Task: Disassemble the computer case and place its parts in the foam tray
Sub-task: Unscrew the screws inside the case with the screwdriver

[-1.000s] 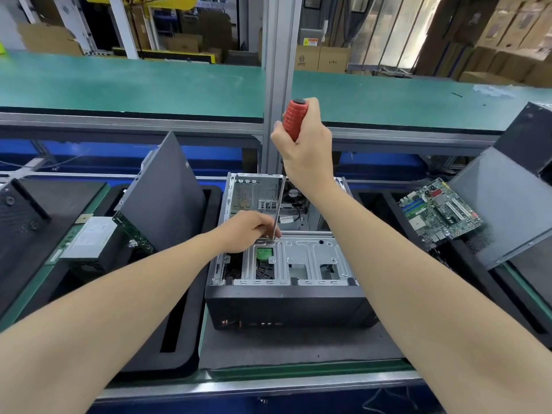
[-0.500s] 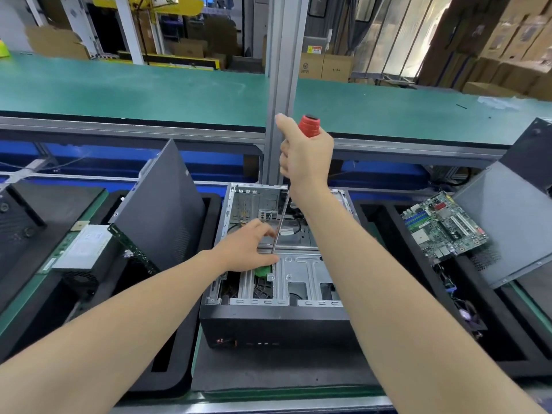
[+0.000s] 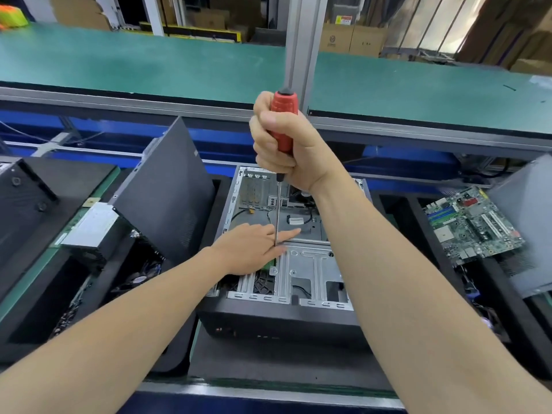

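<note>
An open computer case (image 3: 280, 318) lies on its side in the middle of the bench, its silver drive cage (image 3: 307, 270) facing up. My right hand (image 3: 286, 144) grips the red handle of a screwdriver (image 3: 283, 121) held upright, its thin shaft running down to the cage's back edge. My left hand (image 3: 254, 246) rests flat on the cage with fingers stretched out, touching the shaft near its tip. A black foam tray (image 3: 98, 294) at the left holds a dark side panel (image 3: 167, 186) leaning upright and a silver power supply (image 3: 89, 228).
A second foam tray (image 3: 507, 309) at the right carries a green motherboard (image 3: 472, 222) and a grey panel (image 3: 525, 222). Another black case (image 3: 21, 198) sits at far left. A vertical aluminium post (image 3: 298, 40) rises behind the case; a green conveyor surface (image 3: 149, 64) lies beyond.
My left hand has gone from curled round the shaft tip to fingers stretched flat beside it. My right hand has shifted its grip on the red handle.
</note>
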